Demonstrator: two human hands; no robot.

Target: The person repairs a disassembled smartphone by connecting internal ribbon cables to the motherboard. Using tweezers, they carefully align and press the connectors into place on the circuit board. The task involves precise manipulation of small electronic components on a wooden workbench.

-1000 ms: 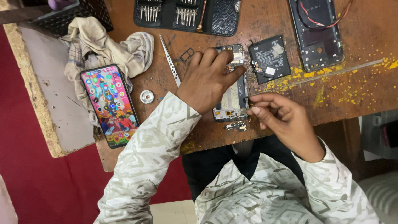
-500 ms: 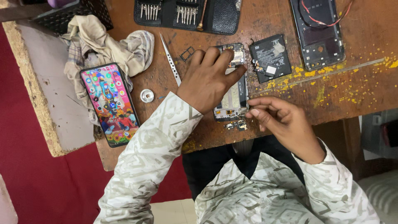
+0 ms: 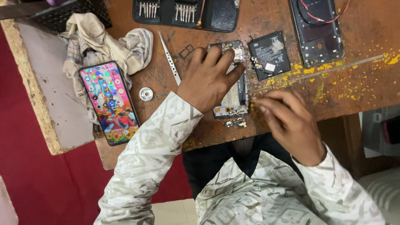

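Note:
An opened phone frame (image 3: 234, 96) with bare circuit parts lies on the brown wooden table (image 3: 275, 100). My left hand (image 3: 208, 79) rests flat on it, fingers spread, pressing it down. My right hand (image 3: 283, 116) hovers just right of the frame with fingertips pinched together; whether it holds a small part cannot be made out. Tiny loose parts (image 3: 236, 123) lie at the frame's near end.
A black battery (image 3: 270, 53) and a phone back shell (image 3: 317, 30) with red wire lie right of the frame. Metal tweezers (image 3: 170, 57), a small round cap (image 3: 146, 93), a lit phone (image 3: 109, 101), a crumpled cloth (image 3: 100, 41) and a screwdriver kit (image 3: 185, 12) sit to the left and behind. Yellow crumbs dot the table.
My left hand has slid a little along the phone frame, fingers reaching further over its far end. My right hand stays close by the frame's right edge.

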